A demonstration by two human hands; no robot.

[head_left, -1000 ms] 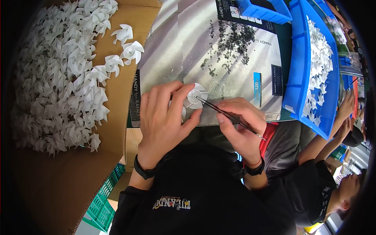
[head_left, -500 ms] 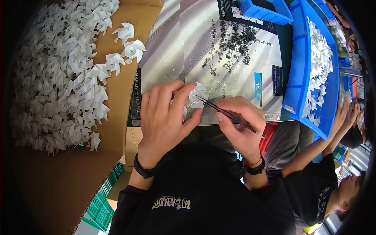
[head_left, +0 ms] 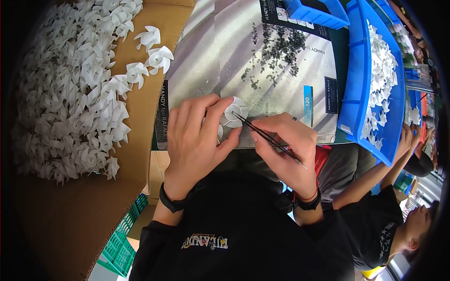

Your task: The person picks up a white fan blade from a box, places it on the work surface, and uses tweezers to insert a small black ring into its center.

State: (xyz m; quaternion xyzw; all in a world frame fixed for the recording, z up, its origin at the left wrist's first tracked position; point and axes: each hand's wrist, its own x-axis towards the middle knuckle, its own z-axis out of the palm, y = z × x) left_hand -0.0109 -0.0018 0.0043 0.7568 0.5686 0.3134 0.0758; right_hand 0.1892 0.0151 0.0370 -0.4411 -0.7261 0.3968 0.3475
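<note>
My left hand [head_left: 199, 133] grips a small white fan impeller [head_left: 235, 110] between thumb and forefinger, just above the front of the printed cardboard sheet. Part of another white piece [head_left: 220, 133] shows under that hand, mostly hidden. My right hand [head_left: 286, 143] is closed around dark tweezers [head_left: 269, 136]. Their tips touch or hover over the middle of the impeller; which of the two I cannot tell. Whether the tips pinch anything is too small to see. Many small black rings [head_left: 283, 44] lie scattered on the sheet beyond my hands.
On the left stands a cardboard box [head_left: 140, 107] with a heap of white impellers [head_left: 75, 93]. A blue bin [head_left: 355, 93] with more impellers is at the right, a smaller blue tray [head_left: 323, 18] at the back. A co-worker's arms [head_left: 370, 175] reach in at far right.
My right hand has turned slightly and shifted a little left, the tweezers with it, their tips staying at the impeller's centre. The co-worker's arms have moved slightly.
</note>
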